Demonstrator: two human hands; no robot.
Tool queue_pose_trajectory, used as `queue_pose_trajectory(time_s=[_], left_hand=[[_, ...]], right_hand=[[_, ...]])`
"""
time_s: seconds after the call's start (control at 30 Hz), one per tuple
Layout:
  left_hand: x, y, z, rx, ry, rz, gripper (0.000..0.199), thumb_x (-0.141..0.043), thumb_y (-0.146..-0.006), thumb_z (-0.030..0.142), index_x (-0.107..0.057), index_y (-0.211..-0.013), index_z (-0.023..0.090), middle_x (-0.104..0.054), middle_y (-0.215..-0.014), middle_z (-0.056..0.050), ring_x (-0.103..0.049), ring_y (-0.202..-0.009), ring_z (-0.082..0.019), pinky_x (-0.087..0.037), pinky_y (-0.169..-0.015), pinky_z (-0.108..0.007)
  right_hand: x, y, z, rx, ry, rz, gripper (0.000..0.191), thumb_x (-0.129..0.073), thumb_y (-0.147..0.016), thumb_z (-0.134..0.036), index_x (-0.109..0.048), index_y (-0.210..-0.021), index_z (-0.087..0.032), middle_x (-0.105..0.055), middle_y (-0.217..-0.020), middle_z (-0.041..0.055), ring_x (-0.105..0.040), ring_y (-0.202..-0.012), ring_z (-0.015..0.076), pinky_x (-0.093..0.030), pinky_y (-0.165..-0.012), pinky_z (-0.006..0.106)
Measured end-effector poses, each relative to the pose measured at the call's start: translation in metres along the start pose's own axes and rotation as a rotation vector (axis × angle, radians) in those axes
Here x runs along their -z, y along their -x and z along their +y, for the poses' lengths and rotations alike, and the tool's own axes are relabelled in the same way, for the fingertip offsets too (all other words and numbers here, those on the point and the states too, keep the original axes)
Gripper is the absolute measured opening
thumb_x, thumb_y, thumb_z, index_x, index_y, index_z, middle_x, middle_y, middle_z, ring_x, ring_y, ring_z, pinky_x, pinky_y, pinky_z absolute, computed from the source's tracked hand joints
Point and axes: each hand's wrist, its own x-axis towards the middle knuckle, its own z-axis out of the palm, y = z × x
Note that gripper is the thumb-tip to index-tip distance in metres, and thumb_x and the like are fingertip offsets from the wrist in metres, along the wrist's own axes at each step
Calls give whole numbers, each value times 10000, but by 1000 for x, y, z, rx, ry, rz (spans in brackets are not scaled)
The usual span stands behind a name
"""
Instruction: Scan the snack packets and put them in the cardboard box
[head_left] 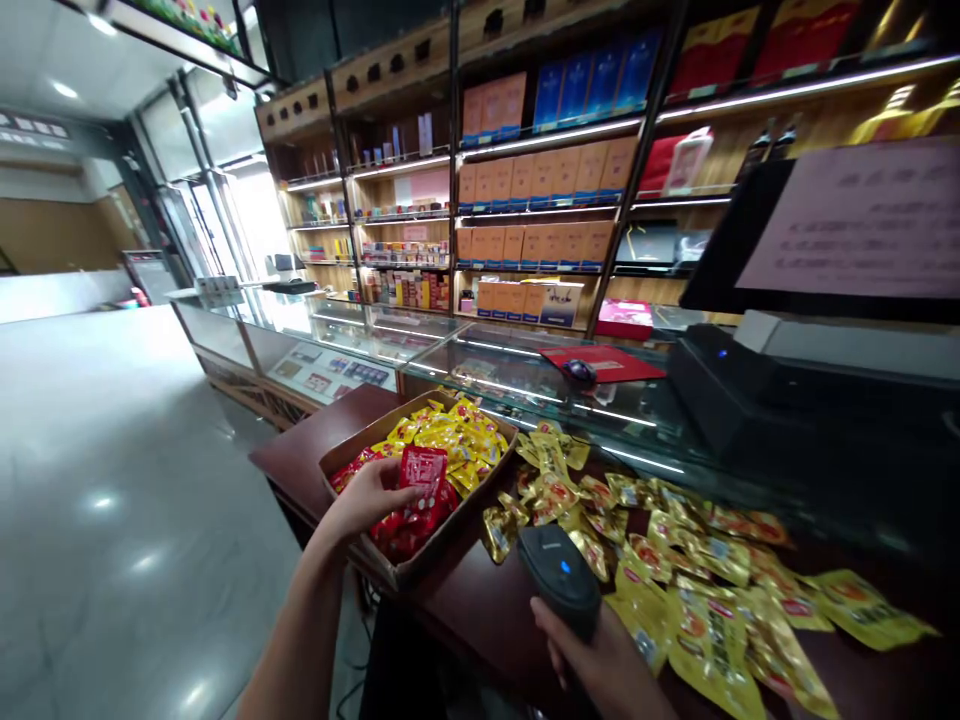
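Note:
My left hand [376, 497] is over the near side of a cardboard box [399, 572], its thumb and fingers closed on a small red packet [424, 474]. More red packets [405, 535] fill the near part of that box, and yellow packets [450, 435] fill the far part. A black handheld barcode scanner [559, 572] with a blue light is gripped in my right hand [600, 650], above the front of the dark red table. Gold and yellow packets [709, 640] lie loose beside and beyond the scanner.
A glass display counter [420, 345] runs behind the table [480, 610]. On it are a computer mouse [579, 372], a red mat [626, 362] and a black monitor [750, 220] with a pink paper. Lit shelves with boxes [540, 175] line the wall.

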Motion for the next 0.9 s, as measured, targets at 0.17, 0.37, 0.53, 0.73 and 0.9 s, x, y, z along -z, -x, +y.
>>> queue_pose_trajectory(time_s=[0.17, 0.37, 0.53, 0.73, 0.9], left_hand=[[12, 8, -21, 9, -89, -50, 351, -785, -643, 441, -615, -720, 144, -613, -656, 17, -530, -588, -114, -403, -556, -217], [18, 12, -19, 24, -45, 62, 445, -784, -633, 453, -696, -945, 148, -726, -876, -56, -661, -800, -190, -511, -725, -282], [2, 3, -6, -46, -37, 156, 452, -791, -631, 466, -707, -951, 159, -743, -907, -77, -693, -870, -222, -539, -790, -328], [-63, -12, 10, -88, -57, -63, 347, -759, -699, 408, -709, -940, 163, -744, -906, -67, -697, -845, -211, -541, -771, -312], [-122, -28, 13, -108, 24, -257, 336, -749, -709, 391, -694, -934, 147, -738, -881, -76, -691, -824, -203, -542, -775, -315]], right_hand=[[-16, -3, -5, -16, 27, -31, 397, -678, -710, -580, -504, -703, -222, -525, -432, -45, -498, -384, 135, -399, -417, 250], [-25, -6, -3, 13, 58, -88, 391, -670, -735, -573, -512, -739, -215, -510, -421, -53, -471, -371, 120, -378, -408, 239], [-17, -3, -4, -45, 55, -94, 402, -673, -737, -580, -533, -784, -206, -535, -443, -45, -504, -396, 128, -404, -422, 238], [8, 6, -1, -100, -22, 11, 381, -696, -728, -524, -556, -871, -200, -533, -453, -57, -505, -402, 130, -412, -425, 239], [37, 16, 9, -153, -114, 135, 440, -729, -688, -513, -559, -944, -198, -525, -456, -77, -490, -397, 127, -386, -414, 232]])
